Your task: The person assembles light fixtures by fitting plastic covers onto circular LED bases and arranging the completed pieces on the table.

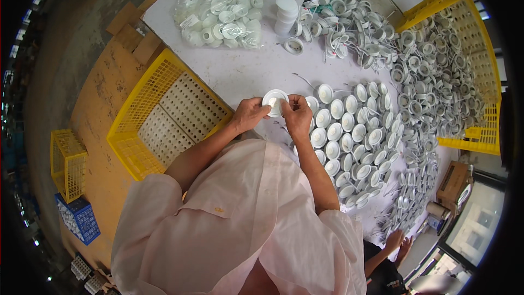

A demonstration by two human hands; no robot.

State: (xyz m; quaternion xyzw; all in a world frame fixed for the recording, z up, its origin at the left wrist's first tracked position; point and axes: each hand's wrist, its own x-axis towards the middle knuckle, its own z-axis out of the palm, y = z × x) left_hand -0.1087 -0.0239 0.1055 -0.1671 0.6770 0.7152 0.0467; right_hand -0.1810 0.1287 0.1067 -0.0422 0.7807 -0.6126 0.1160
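Observation:
Near the table's front edge I hold a round white lamp housing (274, 96) with its dished face up and a pale yellowish disc at its centre. My left hand (250, 113) pinches its left rim between thumb and fingers. On the opposite rim my right hand (297, 113) is closed too, its thumb reaching over the face. Just right of that hand, rows of similar white lamp housings (347, 123) lie face up, some with thin wires sticking out.
A yellow crate (124, 125) with perforated trays stands at my left. Farther off are a clear bag of white cups (188, 28), stacked white lids (287, 6) and a heap of lamp rings (431, 65) spilling from another yellow crate (480, 38). Another person's hands (397, 242) work at lower right.

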